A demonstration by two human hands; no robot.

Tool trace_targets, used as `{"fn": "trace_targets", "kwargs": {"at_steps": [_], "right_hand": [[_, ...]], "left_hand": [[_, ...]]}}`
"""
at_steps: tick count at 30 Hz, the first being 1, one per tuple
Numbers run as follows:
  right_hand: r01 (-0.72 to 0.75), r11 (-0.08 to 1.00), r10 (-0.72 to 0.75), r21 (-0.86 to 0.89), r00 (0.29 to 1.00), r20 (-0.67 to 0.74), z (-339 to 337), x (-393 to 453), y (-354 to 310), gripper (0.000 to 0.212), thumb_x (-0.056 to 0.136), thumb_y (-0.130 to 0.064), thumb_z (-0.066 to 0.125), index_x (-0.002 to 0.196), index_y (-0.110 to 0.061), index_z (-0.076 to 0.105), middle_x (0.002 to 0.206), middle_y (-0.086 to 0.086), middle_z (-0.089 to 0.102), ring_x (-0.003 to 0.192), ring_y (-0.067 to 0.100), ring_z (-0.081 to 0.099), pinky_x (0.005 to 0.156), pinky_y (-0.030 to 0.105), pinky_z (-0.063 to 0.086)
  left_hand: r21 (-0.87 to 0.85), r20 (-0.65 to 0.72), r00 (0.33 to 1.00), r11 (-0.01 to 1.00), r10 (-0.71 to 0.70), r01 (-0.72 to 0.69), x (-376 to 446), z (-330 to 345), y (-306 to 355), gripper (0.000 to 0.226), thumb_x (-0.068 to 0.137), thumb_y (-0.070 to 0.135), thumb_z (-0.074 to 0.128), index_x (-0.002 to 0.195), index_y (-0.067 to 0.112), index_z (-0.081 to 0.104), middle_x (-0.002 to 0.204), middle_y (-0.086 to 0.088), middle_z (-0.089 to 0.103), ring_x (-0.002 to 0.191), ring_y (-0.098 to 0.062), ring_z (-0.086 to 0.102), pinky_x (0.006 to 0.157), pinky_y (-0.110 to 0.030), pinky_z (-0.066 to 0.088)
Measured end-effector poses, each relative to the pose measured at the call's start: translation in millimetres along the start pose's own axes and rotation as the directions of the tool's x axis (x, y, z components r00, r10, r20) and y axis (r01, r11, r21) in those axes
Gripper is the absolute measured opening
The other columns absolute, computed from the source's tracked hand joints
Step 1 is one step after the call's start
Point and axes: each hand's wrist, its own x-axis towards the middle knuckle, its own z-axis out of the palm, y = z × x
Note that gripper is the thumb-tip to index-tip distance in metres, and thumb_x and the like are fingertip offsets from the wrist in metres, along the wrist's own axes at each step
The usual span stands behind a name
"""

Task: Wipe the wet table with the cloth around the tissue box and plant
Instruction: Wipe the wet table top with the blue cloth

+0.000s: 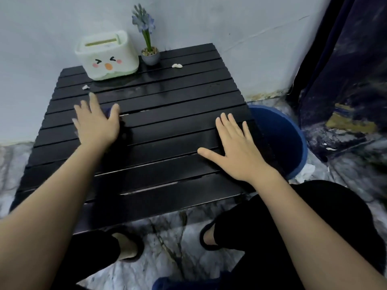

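Both hands flat on the table (167,143), palms down, fingers spread. Right hand (238,151) rests bare near the right edge, gripping nothing. Left hand (97,124) is nearer the left edge and further back, pressing a dark blue cloth (107,111); only a small bit of fabric shows between thumb and forefinger, the rest is hidden under the palm.

Table: low, square, black, top made of parallel slats with narrow gaps between them. Surface glossy, with a wet sheen across the middle and rear slats.

Small crumpled white scrap (85,87) lies near the left edge, just beyond the left fingertips. A second white scrap (177,65) lies toward the back edge, right of the plant.

Tissue box (106,56) at the back-left corner: rounded white plastic cube, slot in the top, cartoon face on the front, pale green base. Plant (149,53) just beside it on its right, on the back edge: small grey round pot, pebbles on top, single upright green stem with a blue-purple flower spike.

Off the table: blue round plastic bucket (293,143) on the floor against the right edge, marble-pattern floor, plain pale wall behind.
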Motion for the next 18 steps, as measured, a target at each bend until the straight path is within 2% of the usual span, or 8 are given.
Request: {"fn": "trace_targets", "kwargs": {"at_steps": [2,6,10,14,16,18], "right_hand": [[-0.011,0.998,0.012,-0.054,1.000,0.004,6,3,-1,0.109,0.086,-0.087,0.017,0.162,-0.009,0.004,0.171,0.008,-0.004,0.157,0.020,-0.011,0.126,0.050,-0.005],[-0.022,0.991,0.020,-0.134,1.000,-0.016,13,5,-1,0.111,0.085,-0.089,0.006,0.161,-0.008,0.002,0.170,0.009,-0.005,0.157,0.022,-0.012,0.126,0.053,-0.003],[-0.019,0.989,0.014,-0.147,0.999,-0.030,14,5,-1,0.110,0.087,-0.087,0.003,0.161,-0.007,0.005,0.170,0.010,-0.003,0.157,0.023,-0.012,0.126,0.053,0.000],[-0.023,0.990,0.022,-0.137,1.000,-0.013,13,5,-2,0.107,0.089,-0.085,0.007,0.161,-0.006,0.010,0.170,0.011,0.000,0.157,0.024,-0.008,0.125,0.056,0.005],[-0.029,0.989,0.029,-0.142,1.000,0.000,12,6,-2,0.106,0.090,-0.084,0.007,0.161,-0.005,0.012,0.170,0.012,0.003,0.157,0.025,-0.005,0.125,0.057,0.008],[-0.032,0.989,0.035,-0.143,0.999,0.016,12,7,-2,0.106,0.090,-0.084,0.009,0.161,-0.005,0.012,0.170,0.012,0.004,0.157,0.026,-0.005,0.125,0.058,0.008]], "left_hand": [[0.206,0.045,0.999,0.978,-0.018,0.009,-1,9,-16,0.078,0.102,0.055,0.027,0.158,0.004,0.011,0.163,-0.026,0.013,0.152,-0.040,0.008,0.124,-0.053,0.008],[0.221,0.038,0.999,0.975,0.007,-0.015,4,32,19,0.072,0.106,0.040,0.028,0.153,-0.012,0.011,0.161,-0.033,0.012,0.151,-0.044,0.009,0.123,-0.052,0.009],[0.242,0.091,0.967,0.936,0.240,-0.255,2,66,87,0.069,0.106,0.036,0.030,0.152,-0.013,0.013,0.160,-0.033,0.014,0.150,-0.044,0.011,0.123,-0.049,0.012],[0.179,0.175,0.858,0.842,0.482,-0.509,-3,99,157,0.067,0.105,0.038,0.027,0.154,-0.007,0.016,0.163,-0.026,0.016,0.152,-0.038,0.012,0.124,-0.045,0.011],[0.108,0.207,0.771,0.769,0.602,-0.630,-4,115,192,0.065,0.105,0.037,0.028,0.154,-0.005,0.019,0.163,-0.024,0.018,0.152,-0.036,0.014,0.124,-0.045,0.011],[0.049,0.223,0.667,0.675,0.711,-0.736,-5,131,228,0.060,0.104,0.035,0.030,0.150,-0.004,0.029,0.159,-0.023,0.028,0.148,-0.036,0.023,0.122,-0.045,0.017]]}}
